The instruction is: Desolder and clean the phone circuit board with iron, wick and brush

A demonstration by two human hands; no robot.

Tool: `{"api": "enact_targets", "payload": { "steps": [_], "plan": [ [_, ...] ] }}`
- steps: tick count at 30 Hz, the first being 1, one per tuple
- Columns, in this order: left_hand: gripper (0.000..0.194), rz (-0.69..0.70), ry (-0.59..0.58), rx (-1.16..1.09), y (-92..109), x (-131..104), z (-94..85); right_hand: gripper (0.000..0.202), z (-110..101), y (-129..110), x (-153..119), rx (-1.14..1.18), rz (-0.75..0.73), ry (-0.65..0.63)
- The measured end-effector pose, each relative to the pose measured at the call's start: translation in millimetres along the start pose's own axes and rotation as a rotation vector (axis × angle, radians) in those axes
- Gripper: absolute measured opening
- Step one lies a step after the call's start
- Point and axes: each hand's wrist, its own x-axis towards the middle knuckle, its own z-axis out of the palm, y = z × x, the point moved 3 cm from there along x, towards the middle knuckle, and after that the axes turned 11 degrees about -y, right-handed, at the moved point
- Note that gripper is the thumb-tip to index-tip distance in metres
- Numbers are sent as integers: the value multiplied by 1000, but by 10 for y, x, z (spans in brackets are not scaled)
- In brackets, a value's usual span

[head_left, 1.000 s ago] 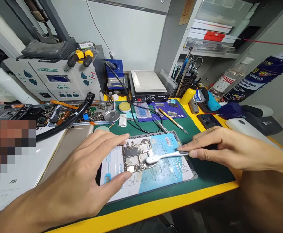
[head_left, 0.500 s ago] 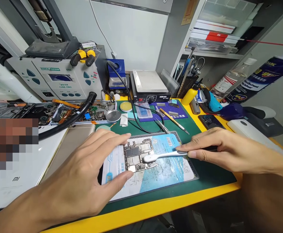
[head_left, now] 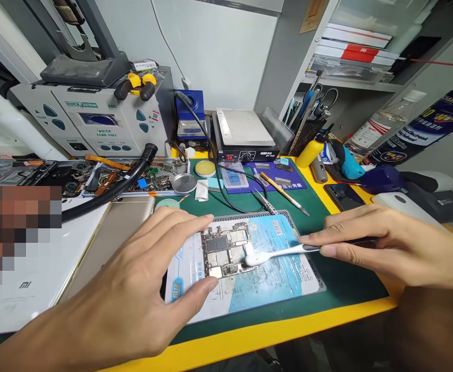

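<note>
A phone circuit board [head_left: 226, 248] lies on a blue and white sheet [head_left: 265, 289] on the green mat. My left hand [head_left: 152, 274] is at the board's left side, its thumb at the lower left corner and its index fingertip near the upper left corner, holding the board between them. Pinched in my right hand [head_left: 350, 243] is a white toothbrush [head_left: 273, 253] with a dark handle. The brush head rests on the lower right part of the board, bristles down and hidden.
A tray of loose parts [head_left: 160, 178], a black hose [head_left: 114, 191] and a hot-air station [head_left: 98, 121] stand at the left. Behind the sheet are tweezers, a knife [head_left: 284, 194] and a heating plate [head_left: 244, 129]. A dark phone [head_left: 343, 196] lies at the right.
The brush head has moved right and slightly down across the board, with my right hand shifting right. The whole view has shifted a little, while my left hand keeps its place at the board.
</note>
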Motion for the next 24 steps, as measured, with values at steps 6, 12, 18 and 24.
{"api": "enact_targets", "payload": {
  "steps": [6,12,18,24],
  "plan": [
    [47,53,87,38,76,34,-33,27,-23,101,-116,27,6,42],
    [52,69,94,54,69,10,-12,24,-65,93,-127,25,26,5],
    [53,64,97,61,67,1,-18,23,-58,75,-82,36,9,5],
    [52,65,92,73,64,4,-26,25,-42,79,-59,21,-14,29]
  ]
}}
